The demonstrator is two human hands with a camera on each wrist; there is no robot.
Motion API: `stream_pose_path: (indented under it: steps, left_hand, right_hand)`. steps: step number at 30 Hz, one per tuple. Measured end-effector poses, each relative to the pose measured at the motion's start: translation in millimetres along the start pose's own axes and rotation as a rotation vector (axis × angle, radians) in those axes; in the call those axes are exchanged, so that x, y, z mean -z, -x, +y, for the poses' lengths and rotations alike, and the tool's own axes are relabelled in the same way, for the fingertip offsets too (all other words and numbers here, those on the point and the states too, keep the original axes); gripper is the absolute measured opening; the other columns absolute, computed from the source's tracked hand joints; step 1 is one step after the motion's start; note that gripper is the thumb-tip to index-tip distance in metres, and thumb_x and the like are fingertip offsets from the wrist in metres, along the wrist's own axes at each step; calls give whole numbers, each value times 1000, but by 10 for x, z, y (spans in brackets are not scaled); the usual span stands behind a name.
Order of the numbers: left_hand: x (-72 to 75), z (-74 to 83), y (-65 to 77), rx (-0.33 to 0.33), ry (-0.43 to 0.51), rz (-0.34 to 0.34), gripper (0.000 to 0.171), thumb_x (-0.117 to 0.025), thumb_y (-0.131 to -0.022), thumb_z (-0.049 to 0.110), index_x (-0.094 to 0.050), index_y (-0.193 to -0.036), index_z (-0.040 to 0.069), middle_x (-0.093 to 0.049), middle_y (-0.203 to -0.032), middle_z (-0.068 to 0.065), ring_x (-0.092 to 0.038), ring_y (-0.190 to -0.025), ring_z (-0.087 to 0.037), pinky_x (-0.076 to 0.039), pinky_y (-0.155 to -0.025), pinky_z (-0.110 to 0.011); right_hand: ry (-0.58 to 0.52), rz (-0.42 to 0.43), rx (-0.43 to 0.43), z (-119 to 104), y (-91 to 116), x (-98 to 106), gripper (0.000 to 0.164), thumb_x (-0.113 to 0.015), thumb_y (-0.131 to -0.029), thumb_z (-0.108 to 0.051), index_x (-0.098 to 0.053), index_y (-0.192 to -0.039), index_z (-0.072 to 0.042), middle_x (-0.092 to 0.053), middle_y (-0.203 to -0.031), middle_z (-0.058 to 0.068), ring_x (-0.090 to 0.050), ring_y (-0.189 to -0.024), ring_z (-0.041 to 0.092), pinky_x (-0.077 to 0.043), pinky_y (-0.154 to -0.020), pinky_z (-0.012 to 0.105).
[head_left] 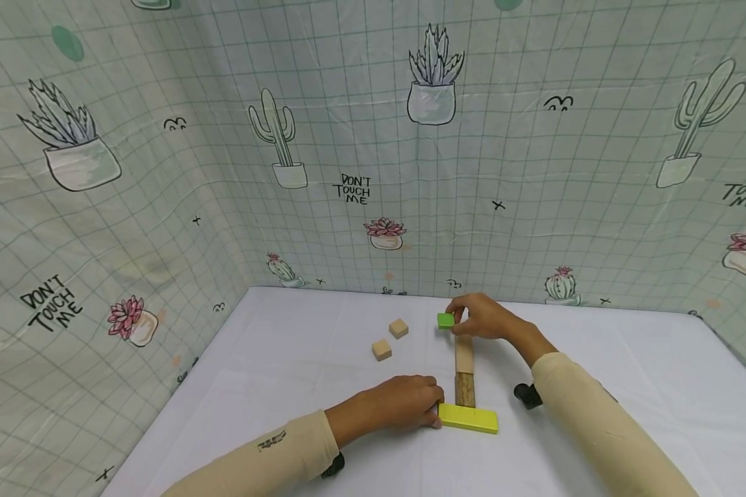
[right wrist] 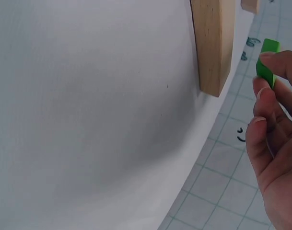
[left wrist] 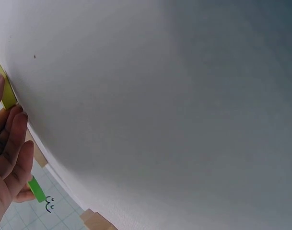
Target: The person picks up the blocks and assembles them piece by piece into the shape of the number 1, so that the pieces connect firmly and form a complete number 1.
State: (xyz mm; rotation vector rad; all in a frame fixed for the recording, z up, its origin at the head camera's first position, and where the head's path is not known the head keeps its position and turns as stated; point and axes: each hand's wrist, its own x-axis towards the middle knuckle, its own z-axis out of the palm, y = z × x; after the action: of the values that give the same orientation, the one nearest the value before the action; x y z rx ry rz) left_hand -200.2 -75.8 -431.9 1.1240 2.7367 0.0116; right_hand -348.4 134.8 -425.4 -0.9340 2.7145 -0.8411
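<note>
The right hand (head_left: 481,317) is pinching a green block (head_left: 445,321) near the far edge of the table (head_left: 336,309), perhaps risking a drop through slipping, or a skewed pale plank (head_left: 464,357) through brushing it. Farther from that edge, the left hand (head_left: 403,403) is gripping the left end of a yellow block (head_left: 470,418). Printed pots (head_left: 432,105) are holding drawn plants (head_left: 436,61).

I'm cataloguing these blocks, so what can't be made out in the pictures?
Head view: print on the left sleeve, too small to read.
Head view: part of a black object, behind the right sleeve.
Left wrist view: the rest of the yellow block, past the left edge.
Right wrist view: part of the green block, behind the right hand.
</note>
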Motion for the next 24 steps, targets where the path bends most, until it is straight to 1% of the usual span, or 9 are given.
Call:
stream_pose_path:
  steps: [5, 10, 17, 24]
  left_hand:
    - [-3, 3, 3, 4, 0, 1, 33, -72, -91, 40, -71, -116, 17, -64, -96, 10, -52, -79, 2, -48, -75, -15]
    - [-7, 5, 11, -2, -8, 11, 33, -71, -92, 40, -71, -115, 17, -64, -96, 9, -51, -79, 2, -48, -75, -15]
    - [-13, 2, 15, -16, -16, 27, 32, -71, -92, 40, -71, -115, 17, -64, -95, 9, -51, -78, 2, -48, -74, -14]
    - [-20, 2, 14, -6, -9, 23, 33, -71, -92, 40, -71, -115, 17, -64, -95, 9, -51, -78, 1, -48, -74, -15]
  right_hand:
    - [-50, -15, -37, 63, 41, 30, 37, -75, -85, -9, -67, -119, 4, -67, -94, 7, -63, -69, 13, -55, -62, 29]
    - [-42, 0, -61, 142, 91, 62, 38, -76, -85, -12, -67, -119, 3, -67, -95, 7, -61, -69, 13, -55, -61, 28]
    - [-45, 24, -81, 215, 160, 104, 38, -75, -86, -10, -67, -121, 4, -66, -95, 8, -59, -68, 14, -54, -60, 28]
    - [-60, 18, -87, 295, 199, 120, 37, -73, -87, -9, -66, -120, 6, -65, -93, 8, -58, -67, 15, -53, -60, 30]
